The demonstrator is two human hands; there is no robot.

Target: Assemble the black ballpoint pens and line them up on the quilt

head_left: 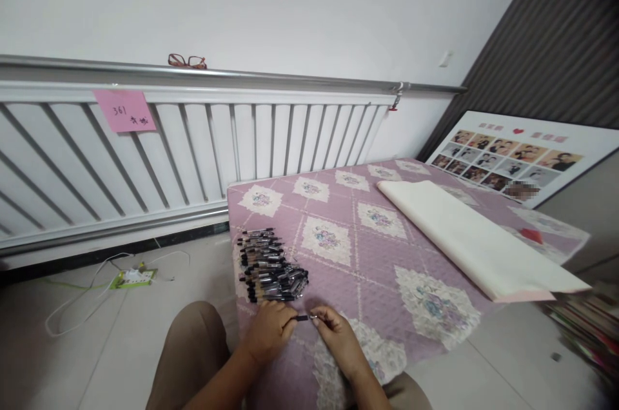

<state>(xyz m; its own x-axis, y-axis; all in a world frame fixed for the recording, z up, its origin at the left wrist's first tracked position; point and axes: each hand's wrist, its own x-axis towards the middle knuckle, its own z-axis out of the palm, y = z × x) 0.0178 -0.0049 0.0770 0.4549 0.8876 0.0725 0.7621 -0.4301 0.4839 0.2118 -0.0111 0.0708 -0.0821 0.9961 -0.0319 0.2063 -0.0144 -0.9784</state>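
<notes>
Pen pile (271,268): 11 o'clock from the hands, on patterned cloth (338,287); many pens, finished or waiting, can't tell.
Left hand (269,332): fingers closed on black pen (302,318).
Black pen: 6 o'clock in view, between hands; likely unfinished.
Right hand (337,336): thumb and forefinger pinch small shiny piece (313,316) at pen's right end; joined or apart, unclear.

From my station, I see room for a hand to travel over the patterned cloth (338,291), between the heap of pens (271,268) and the pale sheet (459,233) to the right. The heap blocks a low path straight ahead of my left hand (271,331); a pen (302,318) fills the gap toward my right hand (338,336). The radiator (285,139) walls off the far side.
</notes>
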